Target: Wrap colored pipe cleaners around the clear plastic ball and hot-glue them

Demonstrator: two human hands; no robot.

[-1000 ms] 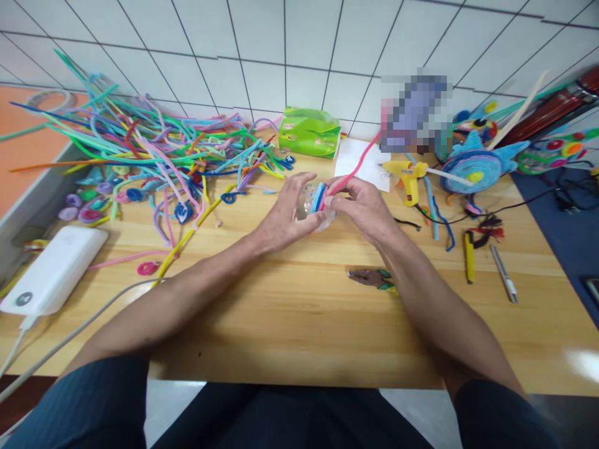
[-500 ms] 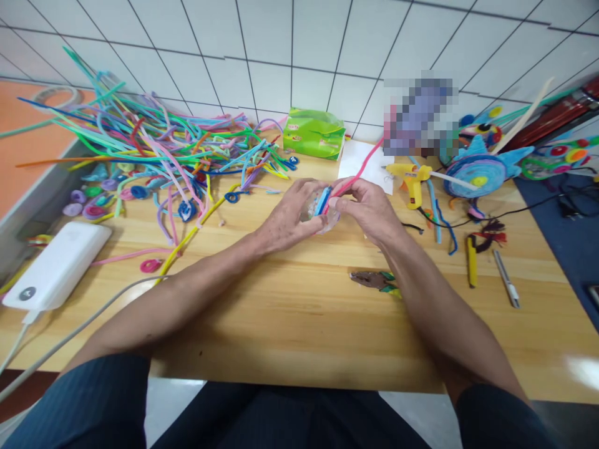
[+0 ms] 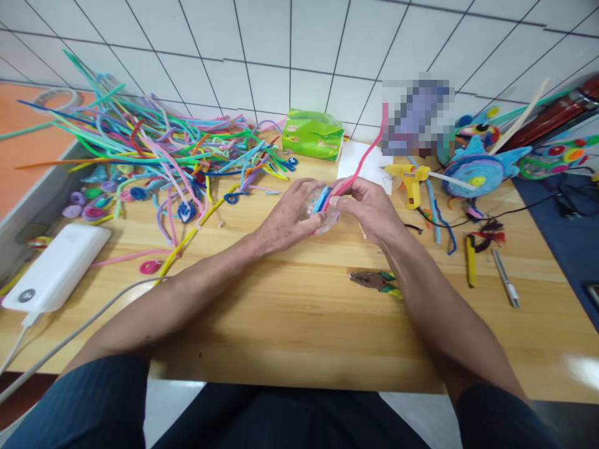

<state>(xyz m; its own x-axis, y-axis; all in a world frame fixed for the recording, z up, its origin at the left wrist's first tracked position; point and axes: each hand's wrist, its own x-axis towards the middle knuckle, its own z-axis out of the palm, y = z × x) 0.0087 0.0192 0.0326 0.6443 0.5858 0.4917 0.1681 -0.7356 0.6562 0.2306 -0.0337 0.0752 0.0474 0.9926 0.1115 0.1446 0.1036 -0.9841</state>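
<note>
Over the middle of the wooden table [image 3: 290, 312], my left hand [image 3: 290, 215] is wrapped round a clear round object [image 3: 325, 219] with a blue band of pipe cleaner [image 3: 321, 201] wound on it. My right hand [image 3: 367, 209] pinches a pink pipe cleaner [image 3: 362, 163] against that band; the pink strand runs up and away to the right toward the wall. Both hands touch the same piece, their fingertips meeting at its top.
A big heap of coloured pipe cleaners [image 3: 154, 146] fills the back left, with small coils beside it. A white power bank [image 3: 56, 267] lies left, a green tissue pack [image 3: 312, 134] behind. A yellow glue gun [image 3: 412, 178], pliers [image 3: 374, 280], a yellow-handled tool [image 3: 470, 260] and finished figures [image 3: 477, 168] sit right.
The hands have stayed together on the wrapped piece with only slight finger shifts. The free end of the pink pipe cleaner has swung a little higher.
</note>
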